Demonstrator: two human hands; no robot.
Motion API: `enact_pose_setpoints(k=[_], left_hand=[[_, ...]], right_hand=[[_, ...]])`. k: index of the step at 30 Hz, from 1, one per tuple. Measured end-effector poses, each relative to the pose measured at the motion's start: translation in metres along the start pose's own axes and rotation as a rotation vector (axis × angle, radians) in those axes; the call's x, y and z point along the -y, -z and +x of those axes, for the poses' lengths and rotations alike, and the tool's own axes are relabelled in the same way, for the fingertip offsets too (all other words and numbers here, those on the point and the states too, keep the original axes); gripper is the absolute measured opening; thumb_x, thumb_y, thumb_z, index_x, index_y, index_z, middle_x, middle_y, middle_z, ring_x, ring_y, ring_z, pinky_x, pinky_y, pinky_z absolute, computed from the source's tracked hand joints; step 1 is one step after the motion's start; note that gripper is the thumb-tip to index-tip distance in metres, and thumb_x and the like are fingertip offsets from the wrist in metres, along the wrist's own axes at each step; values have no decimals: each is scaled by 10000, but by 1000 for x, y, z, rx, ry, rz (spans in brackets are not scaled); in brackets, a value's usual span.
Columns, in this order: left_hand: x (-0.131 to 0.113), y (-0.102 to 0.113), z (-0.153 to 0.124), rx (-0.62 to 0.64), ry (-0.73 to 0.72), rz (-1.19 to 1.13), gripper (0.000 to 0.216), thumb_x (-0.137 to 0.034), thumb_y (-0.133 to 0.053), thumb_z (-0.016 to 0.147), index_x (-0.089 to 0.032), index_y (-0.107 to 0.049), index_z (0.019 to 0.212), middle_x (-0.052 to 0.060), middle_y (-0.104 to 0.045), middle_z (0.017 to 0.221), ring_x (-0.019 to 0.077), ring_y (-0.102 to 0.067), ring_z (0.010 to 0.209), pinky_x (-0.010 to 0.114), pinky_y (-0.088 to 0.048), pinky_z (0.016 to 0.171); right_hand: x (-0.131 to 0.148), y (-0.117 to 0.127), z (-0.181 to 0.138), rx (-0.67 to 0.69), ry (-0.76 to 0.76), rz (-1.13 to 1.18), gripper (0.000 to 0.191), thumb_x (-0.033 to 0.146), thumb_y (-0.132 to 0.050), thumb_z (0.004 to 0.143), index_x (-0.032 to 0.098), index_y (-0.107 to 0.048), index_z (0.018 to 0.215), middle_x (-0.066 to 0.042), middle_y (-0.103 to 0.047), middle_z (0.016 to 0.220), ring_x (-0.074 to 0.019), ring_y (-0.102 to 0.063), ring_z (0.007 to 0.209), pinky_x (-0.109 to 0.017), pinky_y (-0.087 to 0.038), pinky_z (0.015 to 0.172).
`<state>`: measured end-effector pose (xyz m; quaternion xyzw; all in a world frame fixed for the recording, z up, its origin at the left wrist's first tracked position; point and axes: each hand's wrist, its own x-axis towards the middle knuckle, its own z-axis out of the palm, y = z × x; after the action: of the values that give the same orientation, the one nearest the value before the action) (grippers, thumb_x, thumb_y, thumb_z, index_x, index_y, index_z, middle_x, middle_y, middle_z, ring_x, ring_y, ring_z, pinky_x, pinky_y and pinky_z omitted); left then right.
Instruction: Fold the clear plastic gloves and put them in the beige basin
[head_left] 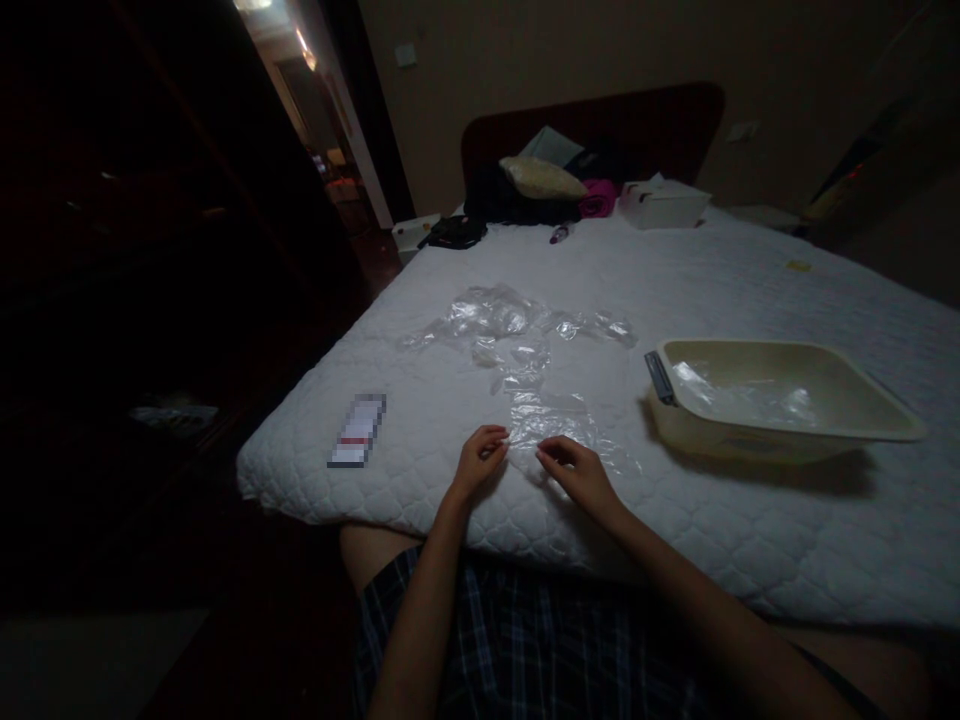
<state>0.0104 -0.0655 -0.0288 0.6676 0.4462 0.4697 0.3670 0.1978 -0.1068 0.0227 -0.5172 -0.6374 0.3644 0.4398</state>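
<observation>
A clear plastic bag (pixel 555 415) lies flat on the white quilted bed, just beyond my hands. My left hand (pixel 481 462) pinches the bag's near left edge between thumb and fingers. At the near right edge, my right hand (pixel 576 470) pinches the same bag with its fingertips. Farther up the bed spreads a crumpled heap of clear plastic bags (pixel 495 312), with some loose film trailing toward me. To the right stands a cream plastic basin (pixel 765 440) with clear plastic bags (pixel 750 400) lying inside it.
A phone-like flat object (pixel 358 430), blurred out, rests at the left on the quilted bed (pixel 435 460). By the headboard are a white box (pixel 664 205), a pale pillow (pixel 541 178), a pink roll (pixel 598 198) and a black bag (pixel 456 232). The bed's edge drops off at left.
</observation>
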Motion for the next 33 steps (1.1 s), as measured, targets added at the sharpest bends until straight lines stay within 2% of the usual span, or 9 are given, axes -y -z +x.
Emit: enact_pose_setpoints(k=[3, 5, 9, 12, 14, 18, 22, 29, 33], left_hand=[[-7, -5, -7, -133, -80, 87, 134, -247, -556, 756, -186, -632, 848, 77, -561, 1000, 176, -551, 927, 314, -459, 810], [-14, -9, -15, -164, -139, 181, 124, -228, -540, 769, -193, -629, 847, 75, -571, 962, 180, -544, 939, 333, -445, 848], [-21, -19, -30, -78, -332, 381, 184, -204, -519, 788, -192, -609, 947, 95, -589, 997, 192, -540, 957, 367, -452, 852], [-20, -24, -35, -23, -505, 522, 171, -188, -518, 786, -171, -611, 928, 101, -608, 994, 211, -542, 975, 408, -455, 857], [-18, -26, -37, -11, -570, 594, 154, -173, -520, 782, -159, -614, 903, 96, -619, 971, 213, -543, 983, 414, -454, 869], [-18, -26, -38, 1, -590, 698, 177, -161, -529, 773, -141, -605, 932, 100, -621, 987, 209, -538, 1017, 405, -437, 915], [-19, -26, -39, -7, -579, 739, 191, -162, -522, 776, -139, -603, 948, 104, -618, 1018, 207, -541, 1023, 407, -433, 932], [-18, -27, -38, -9, -539, 734, 195, -171, -497, 789, -152, -595, 957, 108, -611, 1047, 214, -538, 1039, 432, -440, 923], [-17, -26, -38, -28, -524, 702, 200, -159, -496, 787, -155, -593, 962, 108, -601, 1071, 215, -528, 1058, 427, -447, 917]], right_hand=[[-9, 1, 7, 1, -33, 52, 219, 369, -566, 735, 170, -598, 821, -50, -636, 797, -165, -592, 713, -290, -472, 675], [-14, 1, 10, -4, -51, 62, 229, 371, -561, 734, 166, -594, 829, -55, -633, 801, -165, -590, 701, -290, -471, 664], [-20, 3, 14, -63, -38, 43, 238, 372, -557, 728, 166, -593, 843, -48, -624, 786, -169, -581, 715, -294, -461, 671], [-23, 6, 17, -86, -17, -2, 246, 368, -553, 726, 166, -593, 860, -32, -611, 745, -162, -568, 680, -291, -448, 652], [-26, 8, 18, -106, -10, -39, 240, 361, -554, 723, 167, -585, 859, -23, -602, 725, -155, -554, 649, -282, -438, 625], [-33, 13, 19, -148, 24, -129, 175, 345, -542, 733, 179, -557, 787, -10, -590, 709, -147, -536, 632, -271, -422, 610], [-37, 16, 18, -98, 76, -220, 147, 313, -500, 773, 183, -569, 764, -15, -595, 737, -151, -548, 672, -273, -421, 649], [-41, 16, 19, -11, 185, -549, 160, 228, -470, 814, 173, -617, 780, -56, -568, 809, -170, -534, 782, -289, -405, 744], [-38, 19, 20, -3, 188, -564, 182, 228, -450, 831, 170, -621, 809, -59, -564, 811, -169, -535, 782, -289, -415, 742]])
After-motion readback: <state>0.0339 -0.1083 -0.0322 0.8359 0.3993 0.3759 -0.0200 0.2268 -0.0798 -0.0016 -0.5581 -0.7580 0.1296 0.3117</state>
